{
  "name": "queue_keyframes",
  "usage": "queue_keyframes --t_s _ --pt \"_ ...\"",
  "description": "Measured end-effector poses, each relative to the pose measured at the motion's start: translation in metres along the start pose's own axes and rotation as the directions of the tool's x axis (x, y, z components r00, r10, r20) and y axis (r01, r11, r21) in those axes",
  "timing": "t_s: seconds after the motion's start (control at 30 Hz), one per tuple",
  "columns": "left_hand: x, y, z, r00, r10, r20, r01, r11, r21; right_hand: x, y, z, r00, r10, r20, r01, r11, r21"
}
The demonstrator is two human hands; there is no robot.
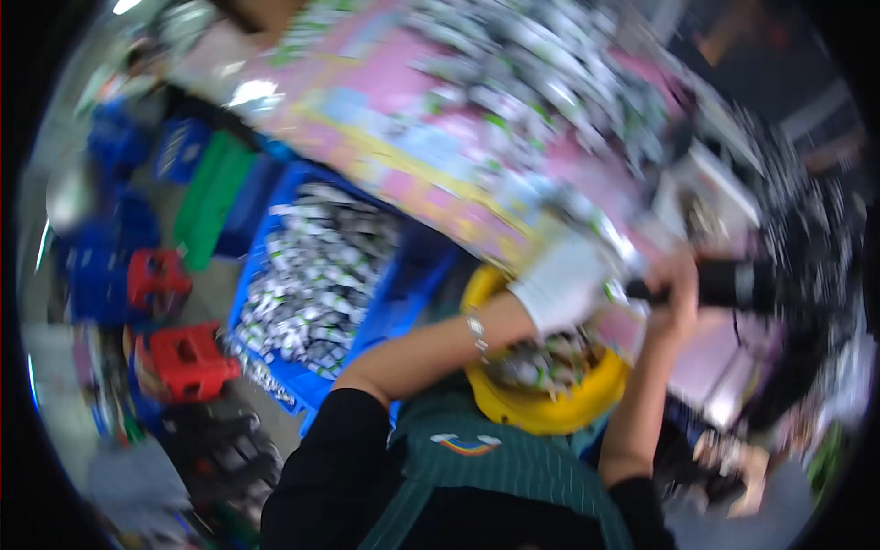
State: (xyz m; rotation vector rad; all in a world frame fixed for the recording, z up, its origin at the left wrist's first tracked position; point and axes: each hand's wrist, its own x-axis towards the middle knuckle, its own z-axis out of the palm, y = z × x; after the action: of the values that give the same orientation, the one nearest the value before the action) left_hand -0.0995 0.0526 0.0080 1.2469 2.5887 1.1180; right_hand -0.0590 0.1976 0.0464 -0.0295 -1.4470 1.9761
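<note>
The whole view is smeared by motion. My left hand (564,280), in a white glove, reaches over the yellow bucket (550,417); its fingers are too blurred to read. Beside its fingertips lies a pale, shiny strip-like piece (616,236); whether the glove grips it I cannot tell. My bare right hand (676,289) is closed round a black cylindrical tool (741,284) that sticks out to the right. Inside the bucket are small white and green pieces (550,362). More such pieces (541,64) are heaped on the pink, patterned table cover (449,206).
A blue crate (252,275) full of white-green pieces stands left of the table. Farther left are a green crate (213,197) and red stools (188,362). A white box (710,188) sits on the right, near a dark, blurred mass of items (807,220).
</note>
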Motion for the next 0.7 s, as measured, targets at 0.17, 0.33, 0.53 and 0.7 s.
queue_keyframes --t_s 0.17,0.33,0.53,0.7 --pt "-0.007 0.007 0.013 0.982 0.002 -0.189 0.003 1.0 0.026 -0.001 -0.005 0.002 0.989 -0.13 0.074 0.132 0.991 -0.029" --pt "-0.009 0.002 0.022 0.978 -0.023 -0.209 0.034 0.998 0.047 0.003 -0.009 0.01 0.993 -0.091 0.072 0.099 0.987 -0.127" --pt "-0.002 0.003 0.014 0.978 -0.058 -0.201 0.064 0.998 0.02 0.01 -0.003 0.015 0.992 -0.127 -0.022 0.123 0.985 -0.124" --pt "0.001 -0.003 0.011 0.979 0.008 -0.202 0.002 0.999 0.05 0.004 0.0 0.016 0.98 -0.194 -0.039 0.184 0.965 -0.185"
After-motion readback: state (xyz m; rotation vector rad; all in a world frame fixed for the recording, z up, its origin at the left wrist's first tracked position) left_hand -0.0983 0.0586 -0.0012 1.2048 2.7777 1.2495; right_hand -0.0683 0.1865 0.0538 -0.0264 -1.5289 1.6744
